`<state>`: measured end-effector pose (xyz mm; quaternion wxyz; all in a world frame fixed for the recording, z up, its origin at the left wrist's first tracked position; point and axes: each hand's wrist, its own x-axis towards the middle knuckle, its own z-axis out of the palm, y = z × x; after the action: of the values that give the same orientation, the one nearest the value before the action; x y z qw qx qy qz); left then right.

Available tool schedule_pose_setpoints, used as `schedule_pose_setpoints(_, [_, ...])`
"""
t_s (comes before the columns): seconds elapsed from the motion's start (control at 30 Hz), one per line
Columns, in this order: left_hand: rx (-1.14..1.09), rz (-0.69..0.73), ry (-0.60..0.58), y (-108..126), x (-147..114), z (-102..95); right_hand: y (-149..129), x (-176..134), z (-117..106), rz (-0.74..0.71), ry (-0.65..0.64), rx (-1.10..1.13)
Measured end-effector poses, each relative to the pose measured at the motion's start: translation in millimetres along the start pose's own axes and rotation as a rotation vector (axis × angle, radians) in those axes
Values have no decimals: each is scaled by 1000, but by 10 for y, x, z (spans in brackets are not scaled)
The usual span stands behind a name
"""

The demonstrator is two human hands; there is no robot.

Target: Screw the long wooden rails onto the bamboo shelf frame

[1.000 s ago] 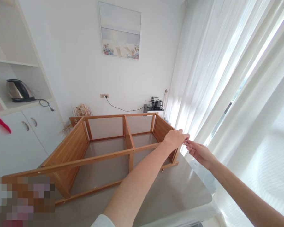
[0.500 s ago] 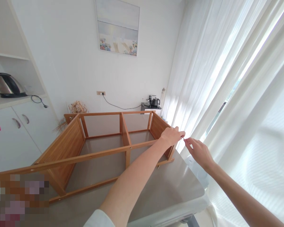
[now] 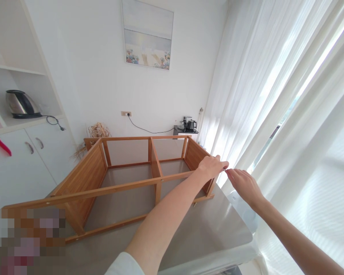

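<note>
A brown wooden shelf rack (image 3: 114, 186) lies on its side on a grey tabletop (image 3: 215, 225). At its right end, my left hand (image 3: 213, 167) rests on the near upper rail with its fingers curled round the end. My right hand (image 3: 246, 186) is just to the right, fingertips pinched together and almost touching my left fingers. Between the two hands shows a thin dark piece (image 3: 224, 169), too small to name, held in my right fingertips. The rail end under my left hand is hidden. A small metal piece (image 3: 195, 204) sits by the rack's lower right rail.
White curtains (image 3: 275, 95) hang close on the right. Behind the rack, a black kettle (image 3: 192, 124) stands on a small cabinet, and dried plants (image 3: 99, 130) are at the back left. Another kettle (image 3: 23, 104) sits on a shelf. Something blurred out covers the lower left.
The view has swung slightly left, so things sit further right. My hands keep their place at the rack's right end, and the right fingertips are a little closer to the left ones.
</note>
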<state>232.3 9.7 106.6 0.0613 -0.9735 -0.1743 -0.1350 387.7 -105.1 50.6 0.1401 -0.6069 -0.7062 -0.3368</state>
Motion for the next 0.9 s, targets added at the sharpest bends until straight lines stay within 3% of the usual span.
schedule_pose_setpoints(0.3, [-6, -6, -16, 5, 3, -2, -18, -23, -26, -99, 37, -86])
schedule_pose_setpoints(0.9, [-29, -11, 6, -12, 16, 41, -24, -63, 59, -16, 34, -52])
